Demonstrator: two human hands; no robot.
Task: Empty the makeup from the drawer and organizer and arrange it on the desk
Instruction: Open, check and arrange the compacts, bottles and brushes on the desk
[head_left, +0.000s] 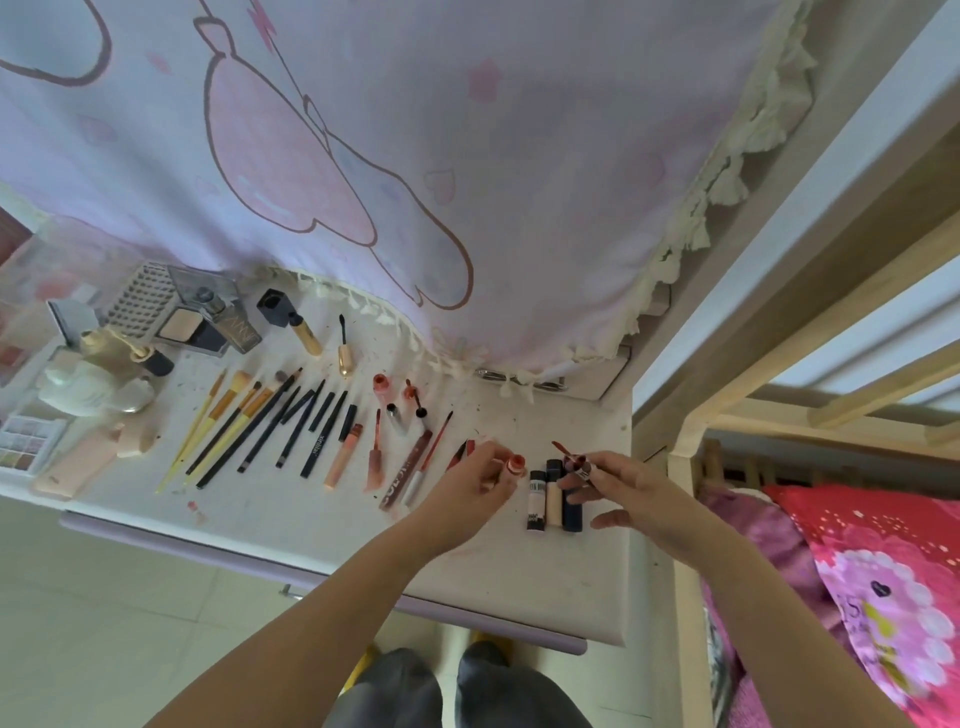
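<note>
- The left hand (475, 480) holds a small round red-orange lip gloss bottle (515, 464) between curled fingers and thumb, just above the white desk top (311, 514).
- The right hand (621, 486) pinches a dark red applicator wand with a cap (574, 460) at its cap end; the wand tip points up and to the left, apart from the bottle mouth. The other fingers of this hand are loosely bent.
- Three short tubes, one white with black print, one beige and one dark navy (554, 501), lie side by side on the desk between the two hands.
- To the left, a row of lip gloss tubes and loose wands in red and peach colours (384, 457) lies on the desk.
- Further left lies a row of makeup brushes with yellow and black handles (249, 431), fanned out next to each other.
- At the far left edge there are an eyeshadow palette (28, 441), an open powder compact (182, 325) and a grey organizer with a grid of holes (140, 299).
- A pink and lilac curtain with a cartoon print (363, 156) hangs over the back of the desk.
</note>
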